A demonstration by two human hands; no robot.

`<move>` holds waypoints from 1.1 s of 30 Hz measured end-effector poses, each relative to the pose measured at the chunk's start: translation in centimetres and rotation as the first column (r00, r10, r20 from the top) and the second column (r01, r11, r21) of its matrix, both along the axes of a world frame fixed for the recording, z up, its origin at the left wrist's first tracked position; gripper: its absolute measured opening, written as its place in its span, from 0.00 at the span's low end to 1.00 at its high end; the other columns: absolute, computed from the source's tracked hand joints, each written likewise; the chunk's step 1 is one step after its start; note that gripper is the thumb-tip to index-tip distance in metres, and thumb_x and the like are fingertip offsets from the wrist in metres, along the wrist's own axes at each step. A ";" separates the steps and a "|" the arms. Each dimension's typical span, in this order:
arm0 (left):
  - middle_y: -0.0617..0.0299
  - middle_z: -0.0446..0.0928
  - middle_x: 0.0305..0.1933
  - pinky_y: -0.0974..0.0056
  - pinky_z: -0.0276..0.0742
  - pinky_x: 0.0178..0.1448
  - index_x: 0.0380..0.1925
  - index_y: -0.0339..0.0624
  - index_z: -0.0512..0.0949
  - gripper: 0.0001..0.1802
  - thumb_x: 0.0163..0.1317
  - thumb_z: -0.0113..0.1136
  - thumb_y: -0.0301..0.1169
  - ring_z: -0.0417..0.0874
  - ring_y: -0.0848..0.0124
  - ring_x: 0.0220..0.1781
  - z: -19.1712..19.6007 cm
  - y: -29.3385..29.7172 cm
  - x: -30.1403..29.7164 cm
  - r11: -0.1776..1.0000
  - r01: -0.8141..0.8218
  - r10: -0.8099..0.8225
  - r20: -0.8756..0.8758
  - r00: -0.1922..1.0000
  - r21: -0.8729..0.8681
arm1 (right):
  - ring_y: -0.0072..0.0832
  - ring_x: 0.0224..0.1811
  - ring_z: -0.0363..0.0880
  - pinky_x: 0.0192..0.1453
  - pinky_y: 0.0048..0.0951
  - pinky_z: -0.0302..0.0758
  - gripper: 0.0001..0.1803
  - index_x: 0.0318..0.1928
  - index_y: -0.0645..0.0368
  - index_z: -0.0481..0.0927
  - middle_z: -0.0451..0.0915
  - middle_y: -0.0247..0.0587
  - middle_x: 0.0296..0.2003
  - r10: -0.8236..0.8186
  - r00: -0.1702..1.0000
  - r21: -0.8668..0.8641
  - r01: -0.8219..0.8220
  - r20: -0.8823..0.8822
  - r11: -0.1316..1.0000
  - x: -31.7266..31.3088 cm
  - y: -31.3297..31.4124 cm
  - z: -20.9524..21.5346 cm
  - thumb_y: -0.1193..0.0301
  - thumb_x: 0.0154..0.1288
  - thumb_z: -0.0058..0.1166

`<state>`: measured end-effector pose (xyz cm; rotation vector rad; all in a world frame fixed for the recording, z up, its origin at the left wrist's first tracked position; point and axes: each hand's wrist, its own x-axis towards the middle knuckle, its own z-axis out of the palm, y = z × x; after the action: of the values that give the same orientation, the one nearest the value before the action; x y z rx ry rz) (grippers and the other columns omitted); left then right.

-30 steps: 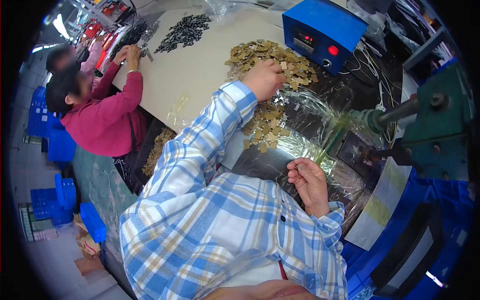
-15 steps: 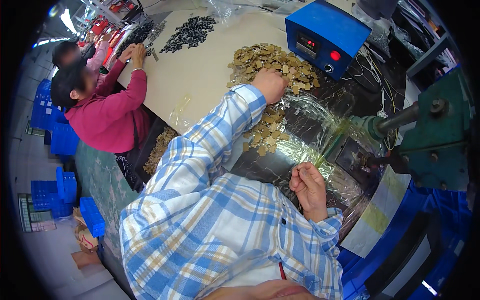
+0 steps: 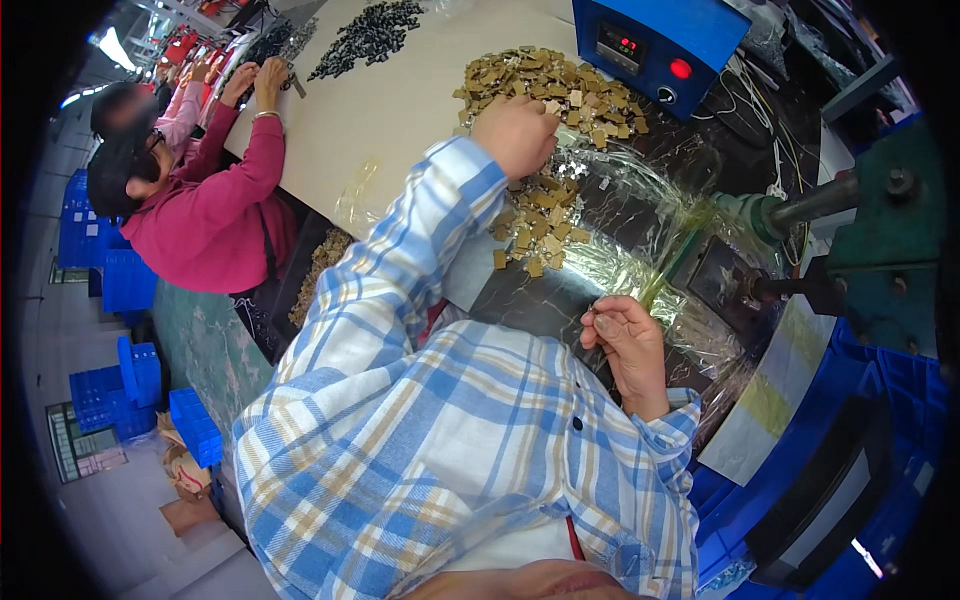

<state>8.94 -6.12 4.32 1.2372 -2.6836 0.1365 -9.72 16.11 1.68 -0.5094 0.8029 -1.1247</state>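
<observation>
My left hand (image 3: 515,136) rests at the near edge of a heap of small flat tan pieces (image 3: 510,76), its fingers curled down among them. Whatever those fingertips hold is hidden. Closer to my body, my right hand (image 3: 628,345) is raised with thumb and fingers pinched together. A tiny dark bit shows at its fingertips, too small to name. A smaller group of the same tan pieces (image 3: 540,228) lies between the two hands, with small shiny silver bits (image 3: 568,170) at its upper side.
A green press-like machine (image 3: 885,225) stands at the right, clear film (image 3: 640,265) crumpled beside it. Behind the heap sits a blue control box (image 3: 660,50) with a lit display. Black small parts (image 3: 370,38) lie far left. A co-worker in a magenta top (image 3: 215,225) works there.
My left hand has shifted slightly left and away along the heap's edge. My right hand has turned, its fingers stretching a little more around the tiny dark bit. The view has tilted slightly.
</observation>
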 end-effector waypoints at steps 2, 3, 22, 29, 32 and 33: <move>0.60 0.75 0.30 0.56 0.69 0.42 0.29 0.42 0.77 0.11 0.50 0.57 0.37 0.75 0.61 0.38 0.7 2.6 1.2 0.999 0.043 -0.037 -0.183 0.982 0.026 | 0.24 0.32 0.77 0.36 0.22 0.73 0.09 0.41 0.65 0.73 0.78 0.42 0.34 0.002 1.000 0.004 -0.001 -0.025 1.000 0.0 0.1 -0.4 0.78 0.60 0.51; 0.59 0.74 0.29 0.57 0.70 0.41 0.27 0.42 0.76 0.12 0.49 0.60 0.38 0.74 0.60 0.35 0.8 4.2 1.7 0.995 0.087 -0.068 -0.359 0.931 0.039 | 0.23 0.31 0.76 0.35 0.21 0.73 0.08 0.41 0.65 0.73 0.77 0.41 0.33 0.009 0.997 -0.027 -0.011 -0.072 1.000 0.0 0.2 -0.5 0.78 0.60 0.51; 0.48 0.67 0.52 0.52 0.61 0.55 0.50 0.48 0.71 0.23 0.53 0.57 0.40 0.66 0.52 0.55 -3.1 7.6 2.4 0.992 0.027 0.017 -0.335 0.942 0.127 | 0.18 0.32 0.74 0.37 0.17 0.71 0.09 0.42 0.64 0.73 0.76 0.35 0.36 0.008 0.981 -0.048 -0.018 -0.194 0.999 0.5 -0.3 -0.5 0.77 0.60 0.52; 0.52 0.74 0.37 0.56 0.73 0.41 0.37 0.42 0.76 0.11 0.53 0.56 0.31 0.76 0.55 0.37 -3.8 0.3 2.4 0.990 0.000 0.041 -0.283 0.958 0.144 | 0.19 0.33 0.75 0.38 0.18 0.72 0.09 0.42 0.64 0.72 0.76 0.36 0.36 0.015 0.974 -0.039 -0.025 -0.226 0.999 0.8 -0.4 0.2 0.77 0.61 0.51; 0.52 0.75 0.36 0.55 0.73 0.40 0.37 0.43 0.76 0.12 0.53 0.55 0.32 0.77 0.54 0.37 -3.7 -0.5 2.2 0.970 -0.069 0.116 -0.194 0.974 0.233 | 0.20 0.33 0.75 0.38 0.18 0.72 0.08 0.42 0.64 0.72 0.77 0.36 0.35 -0.006 0.972 -0.048 -0.006 -0.233 0.999 0.6 0.0 0.0 0.77 0.61 0.51; 0.51 0.76 0.33 0.55 0.73 0.40 0.37 0.43 0.76 0.12 0.52 0.55 0.32 0.77 0.54 0.36 -3.7 -0.8 2.2 0.971 -0.067 0.112 -0.190 0.975 0.227 | 0.20 0.33 0.75 0.38 0.18 0.72 0.08 0.42 0.64 0.72 0.77 0.36 0.35 -0.010 0.972 -0.072 -0.007 -0.235 0.997 0.4 0.0 -0.2 0.77 0.61 0.51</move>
<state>11.17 -6.97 0.59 1.3539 -2.5197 -0.2682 -9.30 16.14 1.53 -0.7124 0.9697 -1.1109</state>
